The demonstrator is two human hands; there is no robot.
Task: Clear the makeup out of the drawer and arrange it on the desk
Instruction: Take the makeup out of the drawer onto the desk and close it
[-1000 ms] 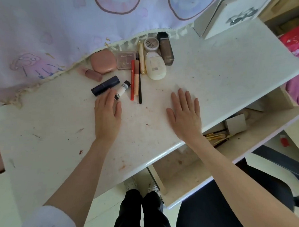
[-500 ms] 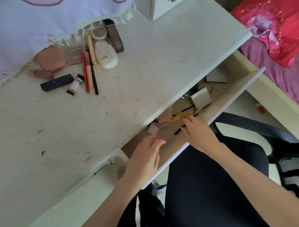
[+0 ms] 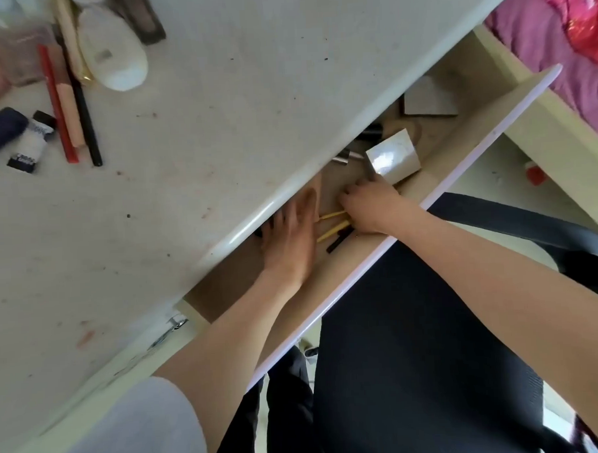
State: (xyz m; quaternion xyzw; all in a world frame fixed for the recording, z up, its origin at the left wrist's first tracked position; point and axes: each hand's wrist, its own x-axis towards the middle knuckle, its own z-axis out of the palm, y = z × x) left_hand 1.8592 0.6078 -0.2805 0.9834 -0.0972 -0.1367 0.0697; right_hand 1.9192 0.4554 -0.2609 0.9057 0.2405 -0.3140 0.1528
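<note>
The drawer [image 3: 476, 150] stands pulled out under the desk [image 3: 250, 91]. My right hand [image 3: 368, 206] is inside it and grips a bundle of thin yellow-handled sticks [image 3: 330, 225] with a black one [image 3: 339, 242] beside them. My left hand [image 3: 288, 240] lies flat in the drawer just left of them, its fingertips hidden under the desk's edge. A white box [image 3: 392, 159], a grey card [image 3: 429, 99] and silver tubes [image 3: 349, 155] lie deeper in. On the desk's far left are a white bottle [image 3: 112, 59], a red pencil [image 3: 56, 106], a black pencil [image 3: 85, 122] and a small white tube [image 3: 33, 138].
A black office chair [image 3: 432, 323] sits right under the drawer front, its armrest [image 3: 530, 223] to the right. A bed with pink and red bedding [image 3: 573, 26] fills the top right. A small red object [image 3: 535, 175] lies on the floor.
Both hands left the desk top and went down into the drawer. My right hand closed round the yellow sticks, and my left hand reached further in under the desk edge.
</note>
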